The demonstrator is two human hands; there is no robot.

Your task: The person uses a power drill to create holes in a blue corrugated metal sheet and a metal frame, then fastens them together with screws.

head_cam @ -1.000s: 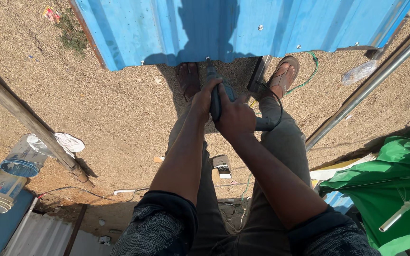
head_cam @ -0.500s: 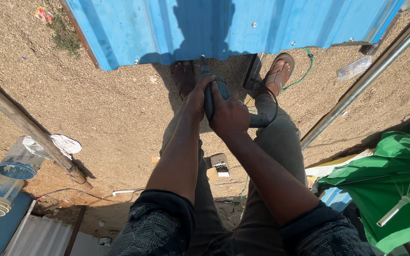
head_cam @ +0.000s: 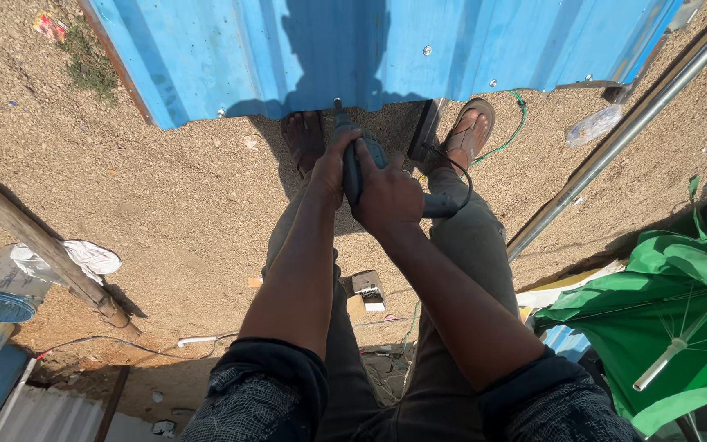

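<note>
Gripping the power drill (head_cam: 359, 164) with both our left hand (head_cam: 330, 168) and right hand (head_cam: 388, 196) clenched around its hard, likely weighty body — best held there — we keep its tip at the lower edge of the blue corrugated sheet (head_cam: 353, 49).

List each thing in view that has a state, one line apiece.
Grey corded power drill: gripped by both hands, tip against the sheet.
Left hand: closed on the drill.
Right hand: closed on the drill.
Blue corrugated metal sheet: screwed down.
Green umbrella: open, lying tilted.
</note>
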